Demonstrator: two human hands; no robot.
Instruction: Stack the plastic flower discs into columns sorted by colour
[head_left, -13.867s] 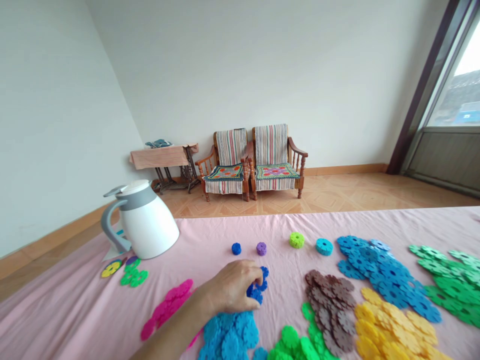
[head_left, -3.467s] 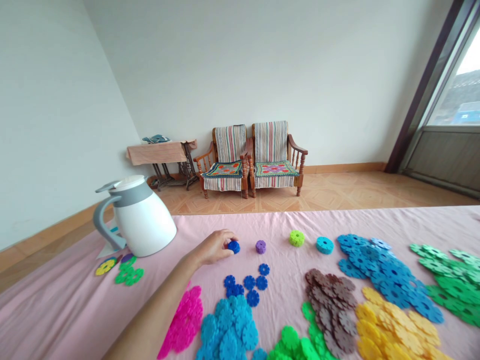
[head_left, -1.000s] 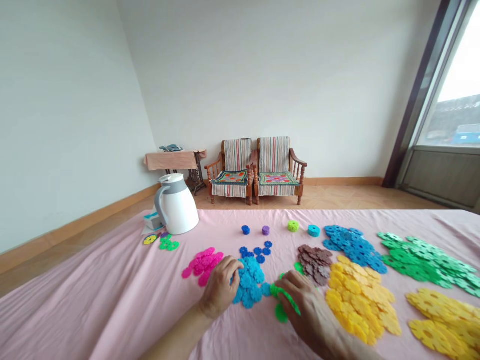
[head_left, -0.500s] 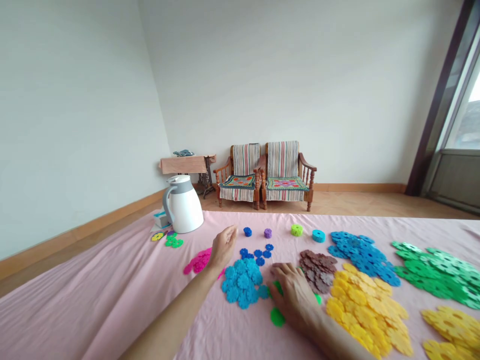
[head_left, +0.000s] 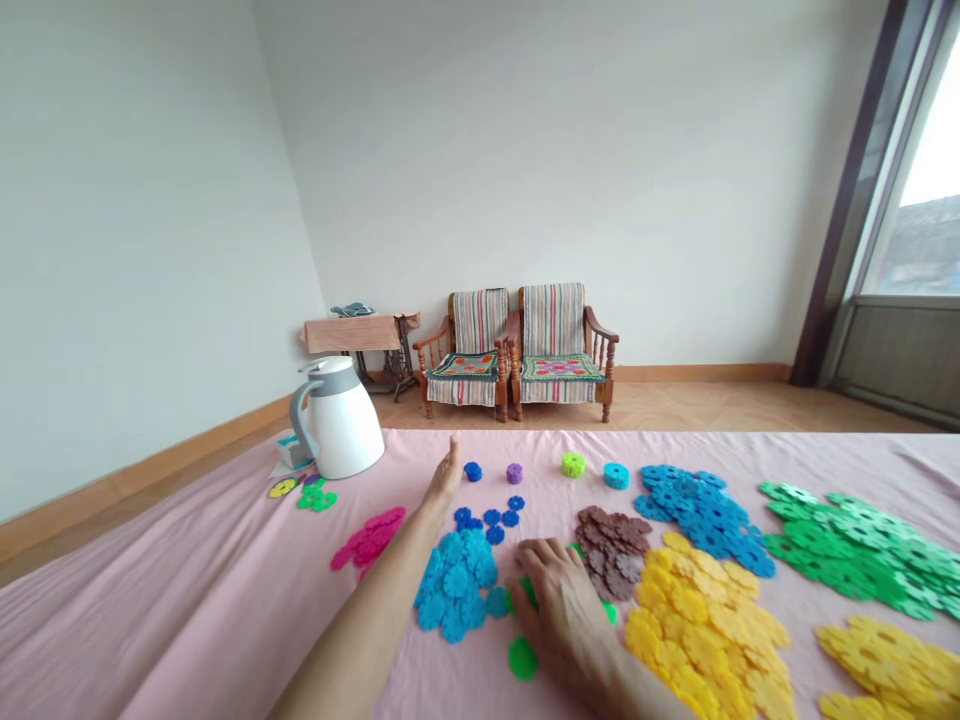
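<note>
My left hand (head_left: 445,482) reaches forward over the pink cloth (head_left: 187,620), fingers stretched out and seen edge-on, just left of a small dark blue stack (head_left: 472,471). Nothing shows in it. Loose dark blue flower discs (head_left: 487,518) lie right of my wrist, and a light blue pile (head_left: 457,582) lies beside my forearm. My right hand (head_left: 559,605) rests flat, fingers spread, on bright green discs (head_left: 522,658) between the light blue pile and a brown pile (head_left: 611,540).
Purple (head_left: 514,472), lime (head_left: 573,464) and cyan (head_left: 616,476) stacks stand in a row. Pink discs (head_left: 371,537), blue pile (head_left: 697,500), yellow pile (head_left: 705,610) and green pile (head_left: 847,545) surround them. A white kettle (head_left: 337,418) stands far left. Two chairs (head_left: 517,350) stand by the wall.
My left hand left the light blue pile and stretched forward to the dark blue stack. My right hand stayed flat on the green discs. The view shifted slightly.
</note>
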